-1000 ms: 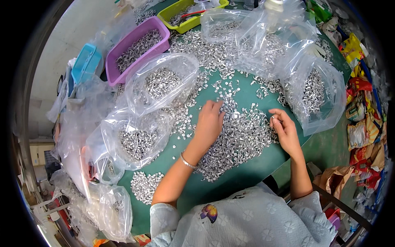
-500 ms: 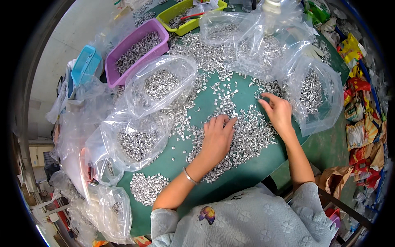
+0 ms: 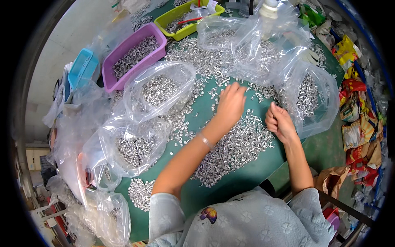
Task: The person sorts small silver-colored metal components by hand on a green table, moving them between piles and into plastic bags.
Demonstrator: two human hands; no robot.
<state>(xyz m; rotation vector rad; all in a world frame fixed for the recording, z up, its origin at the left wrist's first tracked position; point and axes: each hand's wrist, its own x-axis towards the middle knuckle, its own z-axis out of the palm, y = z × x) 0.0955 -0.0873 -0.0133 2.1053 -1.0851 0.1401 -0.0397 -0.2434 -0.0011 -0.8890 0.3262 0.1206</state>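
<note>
A heap of small silver metal pieces [image 3: 242, 144] is spread over the green table [image 3: 230, 185]. My left hand [image 3: 231, 103] lies flat with fingers spread on the pieces at the far side of the heap; a thin bracelet circles its wrist. My right hand [image 3: 279, 121] is curled into a loose fist at the right edge of the heap, next to a clear plastic bag [image 3: 312, 99] with more pieces in it. I cannot tell whether the right fist holds any pieces.
Clear bags of metal pieces lie at the left [image 3: 158, 88], [image 3: 131, 146] and at the back [image 3: 263, 45]. A purple bin [image 3: 131, 57], a yellow-green tray [image 3: 187, 16] and a blue box [image 3: 82, 68] stand at the back left. Coloured packets [image 3: 358, 115] pile up on the right.
My left hand has reached forward and up across the heap. My right hand went forward toward the bag, then drew back and curled into a fist.
</note>
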